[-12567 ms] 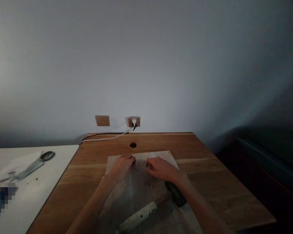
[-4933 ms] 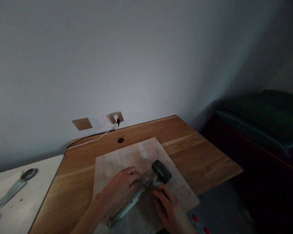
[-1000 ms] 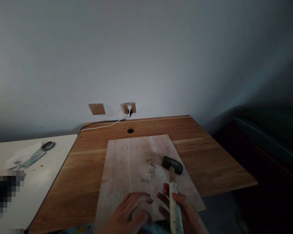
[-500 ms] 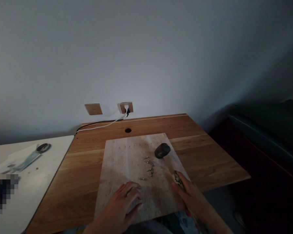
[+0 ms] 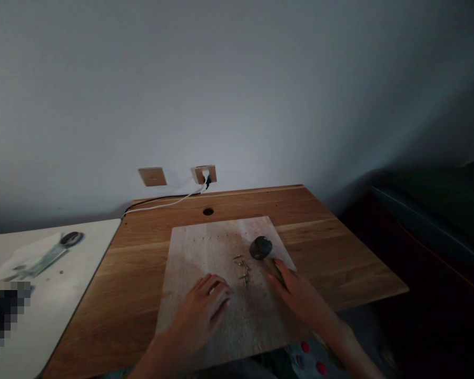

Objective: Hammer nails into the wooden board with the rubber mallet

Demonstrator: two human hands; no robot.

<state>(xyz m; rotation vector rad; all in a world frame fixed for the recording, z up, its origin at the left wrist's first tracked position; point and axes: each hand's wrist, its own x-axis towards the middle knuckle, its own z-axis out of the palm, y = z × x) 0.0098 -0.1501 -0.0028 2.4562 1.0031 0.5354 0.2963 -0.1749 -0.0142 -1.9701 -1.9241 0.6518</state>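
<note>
My right hand [image 5: 290,287] is wrapped round the handle [image 5: 274,271] of a mallet. Its black, rounded head [image 5: 260,247] is over the right part of a pale wooden board [image 5: 181,263]. My left hand [image 5: 205,302] is low over the board's left-centre with its fingers curled and drawn together. The fingertips are near where a single nail or screw lay, and whether they grip it is hidden. Between the hands lies a small pile of metal nails or screws [image 5: 244,266]. A row of small dark spots [image 5: 210,238] runs along the far part of the board.
The board lies on a brown wooden table [image 5: 332,263] against a wall. White and black cables [image 5: 161,204] run to a wall socket [image 5: 205,173]. A round hole [image 5: 208,211] is near the table's back edge. On the left, a white table [image 5: 82,268] holds a packet [image 5: 51,258].
My left hand has moved forward, over the spot of the lone nail or screw. My right hand has slid up the handle towards the mallet's head, which has shifted slightly left.
</note>
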